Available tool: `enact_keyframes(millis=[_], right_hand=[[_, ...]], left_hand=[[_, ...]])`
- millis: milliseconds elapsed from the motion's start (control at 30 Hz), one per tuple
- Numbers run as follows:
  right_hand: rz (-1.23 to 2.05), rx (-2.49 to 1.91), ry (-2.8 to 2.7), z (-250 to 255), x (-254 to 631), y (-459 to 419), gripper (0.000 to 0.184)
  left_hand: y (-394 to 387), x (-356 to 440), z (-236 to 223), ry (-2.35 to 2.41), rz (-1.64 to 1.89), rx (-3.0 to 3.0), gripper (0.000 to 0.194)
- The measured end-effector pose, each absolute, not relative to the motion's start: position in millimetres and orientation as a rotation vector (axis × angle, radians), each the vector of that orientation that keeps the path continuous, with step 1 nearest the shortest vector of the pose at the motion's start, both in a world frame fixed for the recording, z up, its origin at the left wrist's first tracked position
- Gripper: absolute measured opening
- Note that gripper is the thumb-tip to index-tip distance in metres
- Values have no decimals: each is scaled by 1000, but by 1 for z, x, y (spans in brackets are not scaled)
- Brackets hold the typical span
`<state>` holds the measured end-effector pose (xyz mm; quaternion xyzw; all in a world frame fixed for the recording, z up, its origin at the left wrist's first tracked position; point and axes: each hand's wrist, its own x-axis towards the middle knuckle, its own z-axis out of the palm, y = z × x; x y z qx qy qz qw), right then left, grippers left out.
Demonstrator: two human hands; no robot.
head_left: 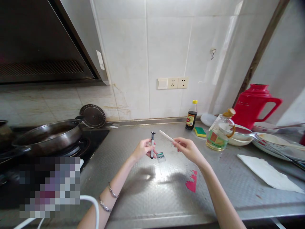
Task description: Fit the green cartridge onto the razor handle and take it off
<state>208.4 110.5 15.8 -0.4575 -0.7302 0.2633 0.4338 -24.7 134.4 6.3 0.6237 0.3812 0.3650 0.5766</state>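
My left hand (142,149) is closed around a dark razor handle (152,144), held upright above the steel counter (143,190). My right hand (187,148) pinches a thin white stick-like piece (166,136) that points up and left toward the handle's top. A small clear blade cartridge with green strips (160,156) lies on the counter just below and between the hands.
A wok (49,135) sits on the black stove at left, a round lid (92,116) leaning on the wall behind it. At right stand a soy sauce bottle (192,116), sponge (200,131), glass oil jug (220,133), red thermos jug (254,105), stacked dishes (274,141) and a white cloth (267,171). A red mark (192,182) stains the counter.
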Motion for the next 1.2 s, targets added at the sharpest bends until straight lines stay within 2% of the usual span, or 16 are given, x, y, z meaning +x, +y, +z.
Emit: enact_keyframes(millis=[433, 767, 1200], right_hand=[[313, -1304, -2010, 36, 200, 151, 49], [315, -1277, -2047, 34, 202, 159, 54], [384, -1236, -2044, 32, 207, 162, 51]], left_hand=[[136, -25, 2, 861, 785, 1303, 31], [136, -26, 5, 805, 772, 1255, 30], [138, -29, 4, 798, 771, 1256, 31]])
